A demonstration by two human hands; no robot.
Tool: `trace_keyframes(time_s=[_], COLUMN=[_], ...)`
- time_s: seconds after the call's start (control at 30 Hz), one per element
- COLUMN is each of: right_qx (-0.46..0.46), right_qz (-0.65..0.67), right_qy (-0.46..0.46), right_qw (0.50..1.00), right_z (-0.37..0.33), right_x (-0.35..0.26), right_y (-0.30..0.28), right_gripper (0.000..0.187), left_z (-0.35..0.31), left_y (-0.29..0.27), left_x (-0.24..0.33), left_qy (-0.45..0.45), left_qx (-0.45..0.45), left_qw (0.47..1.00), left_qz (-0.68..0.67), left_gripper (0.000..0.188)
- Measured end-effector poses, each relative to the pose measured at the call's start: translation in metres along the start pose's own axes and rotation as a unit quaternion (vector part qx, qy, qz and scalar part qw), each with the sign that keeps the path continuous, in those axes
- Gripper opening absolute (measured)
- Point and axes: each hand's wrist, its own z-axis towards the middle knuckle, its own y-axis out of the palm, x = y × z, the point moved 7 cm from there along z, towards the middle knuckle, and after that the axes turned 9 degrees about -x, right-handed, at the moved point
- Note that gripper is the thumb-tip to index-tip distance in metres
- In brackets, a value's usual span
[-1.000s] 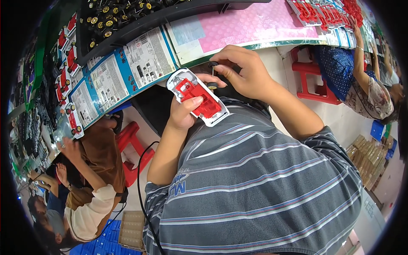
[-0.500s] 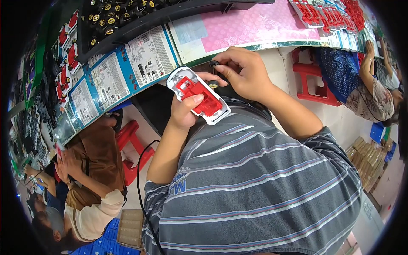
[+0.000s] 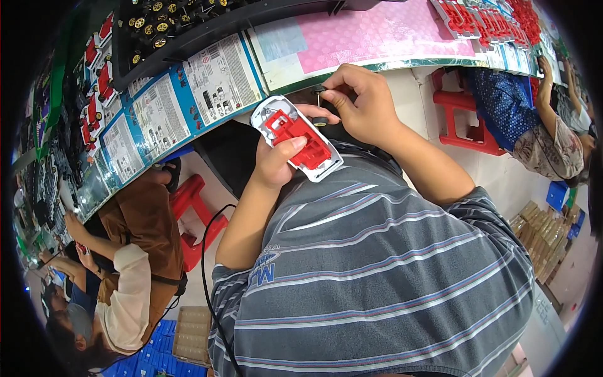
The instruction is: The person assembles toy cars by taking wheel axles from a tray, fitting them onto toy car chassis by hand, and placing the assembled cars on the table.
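My left hand (image 3: 274, 164) is wrapped around a toy car body (image 3: 319, 152), a white shell with a red inner part facing up. The thumb presses on the red part, and the forefinger reaches past the shell's far edge. My right hand (image 3: 369, 107) pinches the upper end of a thin metal axle with a black wheel (image 3: 320, 121) at its lower end and another wheel (image 3: 318, 90) at the top by the fingertips. The axle stands nearly upright just right of the car body, apart from the shell. The lower wheel is beside the left fingertips; whether they touch it I cannot tell.
A black tray (image 3: 188, 51) of yellow-hubbed wheels (image 3: 162, 27) stands on the table ahead. Red-and-white car bodies lie at far left (image 3: 94, 113) and far right (image 3: 461, 25), by a pink sheet (image 3: 377, 38). Co-workers sit on both sides, near red stools (image 3: 461, 125).
The car body has shifted slightly right in my left hand's hold. The axle's lower wheel has moved a little down and right of the shell. At left, a co-worker's hands have come apart.
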Motion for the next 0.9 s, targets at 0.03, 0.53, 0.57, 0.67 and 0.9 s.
trace_keyframes(time_s=[0.03, 0.53, 0.57, 0.67, 0.9], right_qx=[-0.020, -0.151, -0.121, -0.088, -0.127], right_qz=[0.004, 0.210, 0.207, 0.153, -0.014], right_qy=[0.025, 0.072, 0.081, 0.021, -0.067], right_qw=[0.999, 0.963, 0.967, 0.984, 0.990], right_z=[0.000, -0.005, -0.007, -0.009, -0.015], right_x=[0.004, 0.014, 0.014, -0.002, -0.042], right_y=[0.002, 0.012, 0.007, -0.011, 0.000], right_gripper=[0.009, 0.055, 0.053, 0.054, 0.063], left_z=[0.000, -0.002, -0.001, -0.001, -0.002], left_y=[-0.005, -0.011, -0.010, -0.014, -0.023], left_x=[-0.002, -0.006, -0.004, 0.005, 0.005], left_qy=[0.025, 0.013, 0.027, 0.077, 0.115], left_qx=[-0.043, 0.006, 0.025, 0.051, 0.101], left_qw=[0.998, 1.000, 0.999, 0.996, 0.988], left_qz=[-0.037, -0.004, 0.005, 0.006, 0.009], left_gripper=[0.055, 0.055, 0.055, 0.051, 0.046])
